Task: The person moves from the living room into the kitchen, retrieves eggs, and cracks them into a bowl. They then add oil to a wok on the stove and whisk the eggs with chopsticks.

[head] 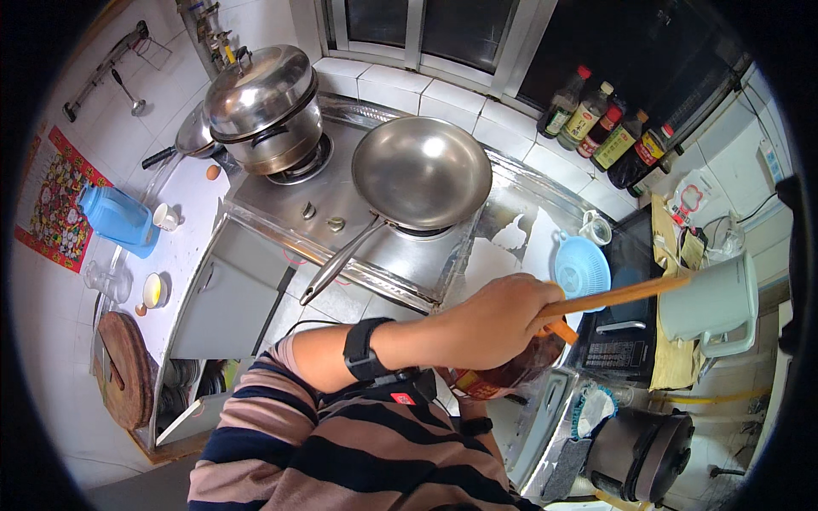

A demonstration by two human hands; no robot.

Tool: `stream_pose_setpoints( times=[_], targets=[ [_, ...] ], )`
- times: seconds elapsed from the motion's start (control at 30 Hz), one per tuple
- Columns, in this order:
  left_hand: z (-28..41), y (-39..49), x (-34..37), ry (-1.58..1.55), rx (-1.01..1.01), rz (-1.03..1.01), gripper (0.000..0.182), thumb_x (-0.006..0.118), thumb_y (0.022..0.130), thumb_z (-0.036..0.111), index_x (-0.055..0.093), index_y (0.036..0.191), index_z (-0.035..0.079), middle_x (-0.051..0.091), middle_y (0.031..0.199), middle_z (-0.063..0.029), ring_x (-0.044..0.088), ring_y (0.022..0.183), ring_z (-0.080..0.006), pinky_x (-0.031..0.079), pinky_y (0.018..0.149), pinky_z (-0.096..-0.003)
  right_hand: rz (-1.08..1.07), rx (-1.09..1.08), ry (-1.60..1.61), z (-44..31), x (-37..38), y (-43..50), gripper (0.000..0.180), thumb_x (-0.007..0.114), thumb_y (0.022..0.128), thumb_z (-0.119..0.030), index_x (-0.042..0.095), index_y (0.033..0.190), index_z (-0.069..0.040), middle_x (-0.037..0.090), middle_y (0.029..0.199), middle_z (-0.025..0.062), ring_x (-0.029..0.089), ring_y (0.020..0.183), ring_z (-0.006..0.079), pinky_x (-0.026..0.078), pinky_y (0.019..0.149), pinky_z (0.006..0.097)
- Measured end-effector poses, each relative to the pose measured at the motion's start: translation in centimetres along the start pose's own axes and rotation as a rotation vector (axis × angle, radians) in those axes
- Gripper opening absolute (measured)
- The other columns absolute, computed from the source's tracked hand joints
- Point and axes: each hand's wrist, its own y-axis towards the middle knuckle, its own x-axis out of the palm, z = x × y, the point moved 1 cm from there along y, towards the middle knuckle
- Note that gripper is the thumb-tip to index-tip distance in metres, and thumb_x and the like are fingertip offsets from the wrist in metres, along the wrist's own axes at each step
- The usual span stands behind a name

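My left hand (pixel 517 313), with a black band at its wrist, is closed around a long wooden utensil handle (pixel 620 296) that points right. Orange plastic (pixel 562 330) shows just under the fingers; whether the hand grips it too is unclear. Below lies a dark reddish clear container with a red label (pixel 489 381). Only a small part of my right hand (pixel 473 409) appears at the container's lower end, its fingers hidden. Up and left of my hands, a steel frying pan (pixel 422 172) rests on the right burner of the gas stove (pixel 268 207), its handle toward me.
A lidded steel pot (pixel 271 134) covers the left burner. On the left counter are a blue jug (pixel 121 220), an egg (pixel 213 172), a cup (pixel 166 217) and round cutting boards (pixel 124 370). To the right are a blue colander (pixel 581 268), a microwave (pixel 617 354), a pale pitcher (pixel 706 306) and several bottles (pixel 607 131).
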Motion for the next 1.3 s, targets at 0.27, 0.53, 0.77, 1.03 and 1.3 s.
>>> stream_pose_setpoints(
  times=[0.27,0.53,0.77,1.03,1.3],
  targets=[
    [-3.6,-2.8,2.3,0.185,0.102,0.277,0.027,0.056,0.084,0.001,0.049,0.11,-0.001,0.053,0.098,-0.0156,0.049,0.097,-0.0337,0.041,0.086,-0.0432,-0.064,-0.054,-0.085,-2.3,3.3,4.0,0.067,0.037,0.094,-0.059,0.032,0.146,-0.017,0.038,0.148,0.0091,0.037,0.135,0.0324,0.029,0.112,0.0515],
    [-7.0,-1.9,1.4,0.222,0.03,0.418,0.029,0.056,0.084,0.0,0.049,0.113,-0.001,0.052,0.098,-0.0164,0.048,0.095,-0.0341,0.041,0.085,-0.0419,-0.109,-0.057,-0.136,-2.8,4.6,6.6,0.068,0.036,0.094,-0.06,0.031,0.147,-0.018,0.037,0.149,0.0093,0.037,0.134,0.0329,0.029,0.111,0.0525],
    [-8.6,-1.2,-0.6,0.193,-0.053,0.432,0.035,0.055,0.079,-0.006,0.05,0.113,-0.001,0.054,0.101,-0.017,0.048,0.097,-0.0354,0.041,0.087,-0.0436,-0.015,-0.055,-0.197,-3.6,5.8,6.2,0.068,0.035,0.094,-0.06,0.03,0.147,-0.018,0.036,0.149,0.0094,0.037,0.134,0.0333,0.03,0.111,0.0533],
    [-10.0,-0.3,-0.7,0.171,-0.068,0.492,0.039,0.058,0.075,-0.01,0.05,0.112,-0.001,0.054,0.104,-0.0178,0.048,0.101,-0.0367,0.041,0.091,-0.044,0.219,-0.082,-0.061,-4.1,9.9,5.8,0.073,0.029,0.092,-0.068,0.03,0.147,-0.02,0.036,0.149,0.0114,0.036,0.134,0.0367,0.034,0.105,0.0604],
    [-11.1,0.5,-0.7,0.15,-0.091,0.506,0.044,0.058,0.071,-0.013,0.05,0.113,-0.001,0.052,0.108,-0.0176,0.046,0.106,-0.0374,0.039,0.093,-0.0435,0.355,-0.059,-0.086,-5.3,10.1,4.9,0.075,0.028,0.091,-0.069,0.031,0.147,-0.02,0.037,0.148,0.0121,0.037,0.133,0.0378,0.034,0.104,0.0614]
  ],
)
